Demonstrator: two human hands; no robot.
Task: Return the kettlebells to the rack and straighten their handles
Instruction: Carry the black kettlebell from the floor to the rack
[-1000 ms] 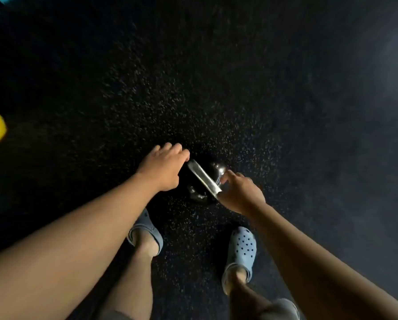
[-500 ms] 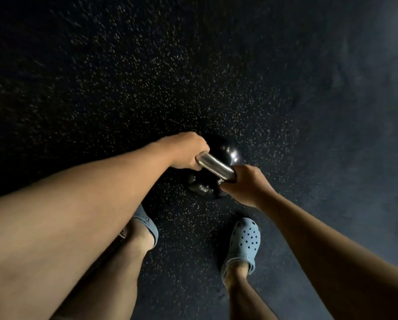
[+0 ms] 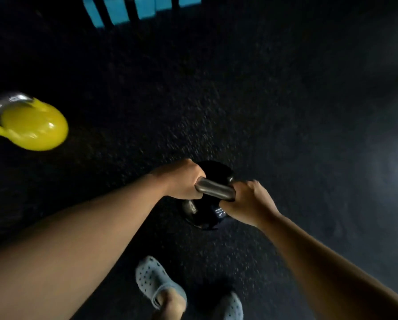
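A black kettlebell point(image 3: 207, 213) with a steel handle hangs in front of me, off the dark floor. My left hand point(image 3: 184, 179) grips the left end of the handle and my right hand point(image 3: 248, 202) grips the right end; the bare middle of the bar shows between them. A yellow kettlebell point(image 3: 35, 127) with a steel handle lies tilted on the floor at the far left. No rack is plainly visible.
Dark speckled rubber floor point(image 3: 285, 112) stretches all around. Blue upright pieces point(image 3: 145, 8) with dark gaps stand at the top edge. My two feet in pale grey clogs point(image 3: 156, 282) are at the bottom, one stepping ahead of the other.
Both hands closed on the black kettlebell's handle and raised it off the floor. The view swung up and left, so the yellow kettlebell and blue pieces came into sight.
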